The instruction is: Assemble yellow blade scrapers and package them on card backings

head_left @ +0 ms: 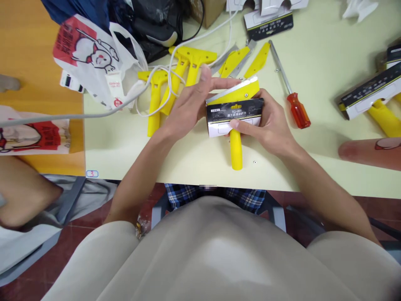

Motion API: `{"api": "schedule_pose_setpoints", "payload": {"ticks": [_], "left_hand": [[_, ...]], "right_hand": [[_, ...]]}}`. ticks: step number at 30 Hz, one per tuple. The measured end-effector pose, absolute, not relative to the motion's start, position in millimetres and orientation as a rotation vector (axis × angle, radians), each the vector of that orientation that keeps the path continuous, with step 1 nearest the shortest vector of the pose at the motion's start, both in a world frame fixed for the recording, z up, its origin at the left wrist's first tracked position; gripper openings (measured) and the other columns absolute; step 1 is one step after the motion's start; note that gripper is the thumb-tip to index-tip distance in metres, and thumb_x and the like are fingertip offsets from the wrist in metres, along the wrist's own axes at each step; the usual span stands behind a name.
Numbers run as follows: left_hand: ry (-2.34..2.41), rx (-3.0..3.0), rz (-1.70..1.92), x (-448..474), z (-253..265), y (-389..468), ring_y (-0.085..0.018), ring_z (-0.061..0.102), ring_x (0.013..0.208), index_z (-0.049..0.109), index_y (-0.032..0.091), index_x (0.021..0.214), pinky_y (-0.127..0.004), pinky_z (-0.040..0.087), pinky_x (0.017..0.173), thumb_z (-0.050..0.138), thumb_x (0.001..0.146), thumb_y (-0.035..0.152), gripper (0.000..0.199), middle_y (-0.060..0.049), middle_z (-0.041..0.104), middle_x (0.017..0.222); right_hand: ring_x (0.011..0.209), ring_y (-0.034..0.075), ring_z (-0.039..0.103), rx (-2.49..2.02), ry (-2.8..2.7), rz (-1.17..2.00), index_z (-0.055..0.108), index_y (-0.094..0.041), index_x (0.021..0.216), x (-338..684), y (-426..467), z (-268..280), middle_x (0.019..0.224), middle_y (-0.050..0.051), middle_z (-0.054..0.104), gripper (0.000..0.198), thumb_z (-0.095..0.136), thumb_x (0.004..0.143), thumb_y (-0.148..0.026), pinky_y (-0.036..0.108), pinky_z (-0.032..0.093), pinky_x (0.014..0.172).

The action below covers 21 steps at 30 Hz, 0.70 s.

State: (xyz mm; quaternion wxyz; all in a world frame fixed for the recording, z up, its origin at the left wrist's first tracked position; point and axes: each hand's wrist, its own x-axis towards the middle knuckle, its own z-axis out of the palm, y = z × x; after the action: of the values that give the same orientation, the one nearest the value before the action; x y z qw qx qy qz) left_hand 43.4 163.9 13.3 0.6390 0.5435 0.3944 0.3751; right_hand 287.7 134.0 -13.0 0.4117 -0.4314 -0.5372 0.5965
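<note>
Yellow scraper is right between the two hands, over the worktop, its top wrapped in a printed card sleeve. From the head view, the right hand is pinching the sleeve, thumb on the front, other fingers behind. The left hand has its fingers spread around the left end, thumb up; can't tell how firmly they touch. Looks to me like the sleeve's being fitted. A slanted yellow piece with a metal edge pokes out the far side, so I'd say next calls for careful squaring up. Containers: well past the right fingers, a second sleeve holds another scraper; beyond the left fingers, white carrier bag, contents hidden.
</note>
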Motion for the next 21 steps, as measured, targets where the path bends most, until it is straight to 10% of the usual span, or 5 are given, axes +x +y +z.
{"api": "schedule_pose_setpoints", "payload": {"ticks": [7, 21], "left_hand": [[0.830, 1.408, 0.968, 40.2, -2.8, 169.2, -0.030, 0.082, 0.144, 0.087, 0.024, 0.135, -0.051, 0.061, 0.135, 0.097, 0.100, 0.049, 0.045, -0.004, 0.087, 0.145], [0.955, 1.568, 1.084, 42.7, 2.3, 164.0, -0.035, 0.077, 0.153, 0.080, 0.035, 0.147, -0.057, 0.063, 0.132, 0.085, 0.099, 0.079, 0.066, -0.005, 0.085, 0.144]], "right_hand": [[0.122, 0.022, 0.079, -1.138, -1.375, 1.371, 0.062, -0.024, 0.136, 287.8, 135.5, -23.5, 0.130, 0.006, 0.077, 0.098, 0.107, 0.070, -0.080, 0.036, 0.076, 0.105], [0.045, 0.010, 0.055, -1.011, -1.206, 1.903, 0.070, -0.017, 0.101, 281.0, 124.4, 3.2, 0.063, -0.003, 0.062, 0.067, 0.092, 0.092, -0.079, 0.025, 0.049, 0.045]]}}
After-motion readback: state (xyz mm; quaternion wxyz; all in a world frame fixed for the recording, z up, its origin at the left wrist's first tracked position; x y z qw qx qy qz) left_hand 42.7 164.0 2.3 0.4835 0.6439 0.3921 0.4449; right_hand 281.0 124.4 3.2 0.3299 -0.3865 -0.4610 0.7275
